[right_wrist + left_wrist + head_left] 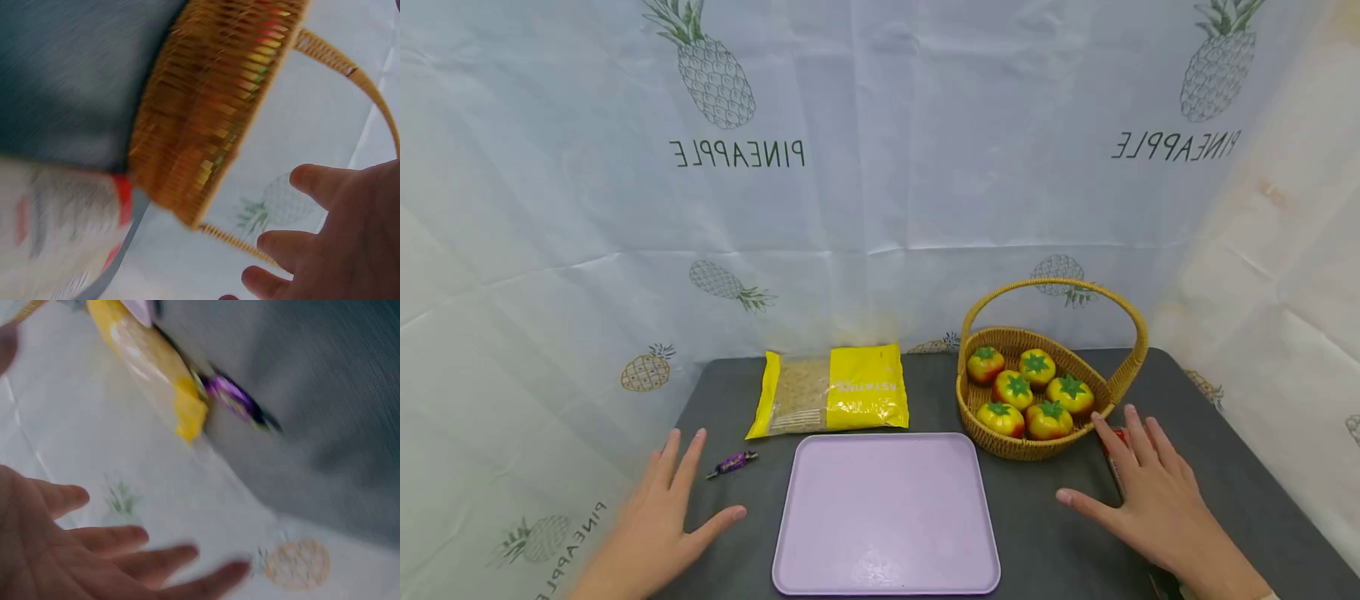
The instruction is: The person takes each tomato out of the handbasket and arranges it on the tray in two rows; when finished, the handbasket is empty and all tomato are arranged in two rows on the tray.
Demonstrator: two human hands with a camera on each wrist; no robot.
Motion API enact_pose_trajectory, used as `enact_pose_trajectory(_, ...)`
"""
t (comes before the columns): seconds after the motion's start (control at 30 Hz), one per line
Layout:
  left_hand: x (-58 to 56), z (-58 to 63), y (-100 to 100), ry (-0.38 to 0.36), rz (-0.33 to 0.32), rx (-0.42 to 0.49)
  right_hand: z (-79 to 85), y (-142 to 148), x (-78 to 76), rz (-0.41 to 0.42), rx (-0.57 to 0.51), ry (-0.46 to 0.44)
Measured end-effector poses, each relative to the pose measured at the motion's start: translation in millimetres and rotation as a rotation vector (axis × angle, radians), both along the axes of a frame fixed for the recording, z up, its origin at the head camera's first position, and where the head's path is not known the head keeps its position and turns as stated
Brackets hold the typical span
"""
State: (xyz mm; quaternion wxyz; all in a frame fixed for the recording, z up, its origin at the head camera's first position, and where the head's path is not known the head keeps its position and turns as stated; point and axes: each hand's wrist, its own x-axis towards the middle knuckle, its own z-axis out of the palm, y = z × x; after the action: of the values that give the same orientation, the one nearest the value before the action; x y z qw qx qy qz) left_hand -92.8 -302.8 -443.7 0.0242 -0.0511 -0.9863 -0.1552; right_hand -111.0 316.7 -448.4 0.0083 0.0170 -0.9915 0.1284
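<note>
My left hand (651, 521) hovers over the left side of the dark table, fingers spread and holding nothing. Just beyond its thumb lies a purple wrapped candy (732, 464). On the right, my right hand (1157, 496) is also spread, its fingertips close to the rim of a wicker basket (1026, 448) with a tall handle. Several yellow-and-red fruits with green star-shaped tops, such as one fruit (1013, 389), fill the basket. A white package with red edging (69, 225) is partly hidden beneath the right hand in the head view.
A lilac rectangular tray (886, 512) lies at the front middle of the table. Behind it rests a yellow bag with a see-through panel (868, 387). White cloth (880, 200) printed with pineapples hangs at the back and both sides.
</note>
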Motion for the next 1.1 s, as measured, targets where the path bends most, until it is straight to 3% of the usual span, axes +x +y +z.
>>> enact_pose_trajectory(0.17, -5.3, -3.5, 26, 0.036, -0.064, 0.070, 9.2, -24, -15.1, 0.048, -0.069, 0.077)
enact_pose_trajectory(0.53, -34.4, -12.4, 71, -0.009, -0.042, 0.165, 17.2, -60, -52.1, 0.099, -0.147, 0.110)
enact_pose_trajectory(0.9, -56.7, -26.8, 89, -0.147, 0.053, 0.283, 15.7, -71, -80.3, 0.170, -0.204, 0.079)
enact_pose_trajectory(1.1, -63.7, -30.1, 94, -0.179, 0.062, 0.278, 16.6, -79, -92.3, 0.207, -0.181, 0.058)
